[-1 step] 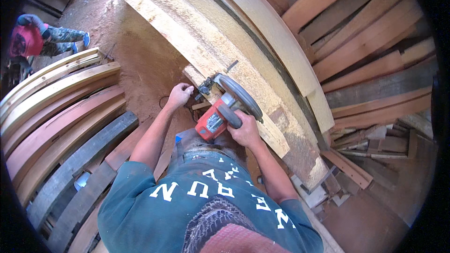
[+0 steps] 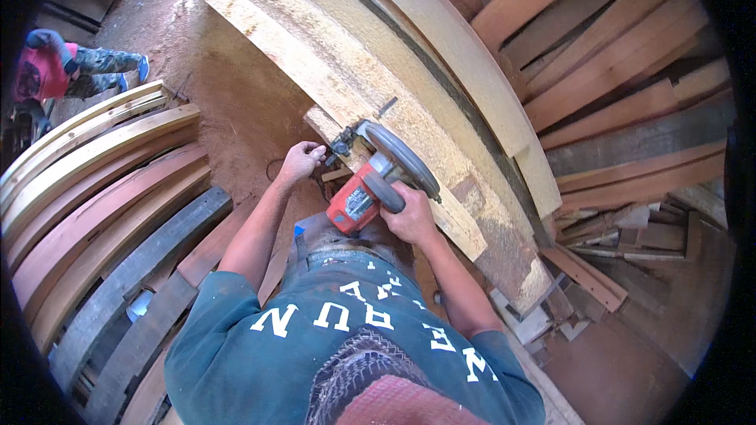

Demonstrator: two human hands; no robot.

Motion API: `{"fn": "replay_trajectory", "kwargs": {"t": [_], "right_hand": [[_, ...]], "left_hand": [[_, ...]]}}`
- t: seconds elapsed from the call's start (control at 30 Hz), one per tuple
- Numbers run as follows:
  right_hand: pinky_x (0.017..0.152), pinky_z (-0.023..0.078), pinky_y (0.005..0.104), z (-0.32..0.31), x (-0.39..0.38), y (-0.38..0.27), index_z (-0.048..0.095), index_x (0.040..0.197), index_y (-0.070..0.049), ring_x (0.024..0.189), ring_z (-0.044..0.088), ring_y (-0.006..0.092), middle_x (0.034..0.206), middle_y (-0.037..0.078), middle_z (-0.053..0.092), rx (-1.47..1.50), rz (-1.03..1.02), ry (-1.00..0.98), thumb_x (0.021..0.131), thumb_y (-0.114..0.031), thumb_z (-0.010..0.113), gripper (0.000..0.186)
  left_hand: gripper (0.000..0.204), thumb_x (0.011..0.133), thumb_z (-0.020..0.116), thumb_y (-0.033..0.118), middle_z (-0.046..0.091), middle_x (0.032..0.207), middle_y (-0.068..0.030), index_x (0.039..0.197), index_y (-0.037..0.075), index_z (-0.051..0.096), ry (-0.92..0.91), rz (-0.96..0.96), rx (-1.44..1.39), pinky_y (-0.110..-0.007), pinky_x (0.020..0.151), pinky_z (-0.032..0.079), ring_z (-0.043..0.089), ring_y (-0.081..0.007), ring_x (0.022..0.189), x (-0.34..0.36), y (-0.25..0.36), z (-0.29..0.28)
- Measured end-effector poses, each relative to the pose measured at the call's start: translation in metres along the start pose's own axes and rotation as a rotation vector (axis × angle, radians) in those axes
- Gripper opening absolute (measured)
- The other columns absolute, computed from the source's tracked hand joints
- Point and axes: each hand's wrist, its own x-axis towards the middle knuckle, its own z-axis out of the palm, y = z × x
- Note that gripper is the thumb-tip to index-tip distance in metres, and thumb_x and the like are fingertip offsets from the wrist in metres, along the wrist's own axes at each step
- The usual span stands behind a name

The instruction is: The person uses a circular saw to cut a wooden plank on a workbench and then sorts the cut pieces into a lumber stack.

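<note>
A red circular saw (image 2: 352, 209) with a grey blade guard rests on a long pale plank (image 2: 276, 46) covered in sawdust. My right hand (image 2: 411, 216) is wrapped round its dark rear handle. My left hand (image 2: 303, 161) is beside the saw's front end, close to the dark guide clamp (image 2: 342, 143). Its thumb and fingers are pinched together; what lies between them, if anything, is too small to make out. A thin metal guide bar (image 2: 388, 106) sticks out past the saw's far side.
Wide sawdust-covered boards (image 2: 465, 86) lie beyond the plank. Stacked planks (image 2: 102, 212) are at left, more timber (image 2: 622, 55) leans at right, and offcuts (image 2: 606, 244) lie below it. Another person (image 2: 59, 67) stands at the far left. Brown dust covers the floor (image 2: 236, 86).
The whole view has shifted very slightly. Both hands and the saw keep their places on the plank.
</note>
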Motion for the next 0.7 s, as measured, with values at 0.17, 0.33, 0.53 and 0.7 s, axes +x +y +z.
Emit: {"fn": "replay_trajectory", "kwargs": {"t": [0.17,0.33,0.53,0.7], "right_hand": [[0.076,0.056,0.045,0.001,0.003,-0.004,0.07,0.102,-0.002,0.088,0.071,0.0447,0.091,0.024,0.07,0.005,-0.051,0.013,0.077,-0.008,0.076,0.026],[0.076,0.056,0.0456,0.002,0.005,-0.003,0.071,0.104,-0.003,0.088,0.071,0.045,0.091,0.024,0.071,0.009,-0.05,0.037,0.078,-0.008,0.076,0.027],[0.076,0.056,0.0456,0.004,0.016,-0.006,0.072,0.105,-0.004,0.088,0.071,0.045,0.093,0.024,0.072,-0.029,-0.058,0.012,0.078,-0.008,0.076,0.027],[0.076,0.056,0.0451,0.017,0.038,-0.025,0.072,0.104,-0.002,0.088,0.071,0.0447,0.092,0.024,0.072,-0.02,-0.108,0.039,0.078,-0.008,0.077,0.028]], "left_hand": [[0.034,0.103,0.072,0.034,0.074,0.09,-0.0042,0.11,0.001,0.076,-0.106,-0.031,-0.093,-0.03,0.071,0.053,0.064,-0.011,0.075,-0.016,0.006,0.004],[0.029,0.106,0.068,0.03,0.07,0.084,-0.001,0.105,0.002,0.075,-0.105,-0.147,-0.132,-0.029,0.069,0.05,0.06,-0.0104,0.072,-0.034,0.015,0.015],[0.026,0.107,0.066,0.026,0.069,0.081,-0.0012,0.103,0.002,0.073,0.034,-0.047,-0.294,-0.028,0.063,0.048,0.059,-0.0098,0.068,-0.028,-0.003,0.026],[0.025,0.106,0.065,0.024,0.07,0.081,-0.0022,0.103,0.0,0.073,0.126,-0.055,-0.332,-0.028,0.063,0.048,0.059,-0.0097,0.067,-0.016,0.002,0.009]]}}
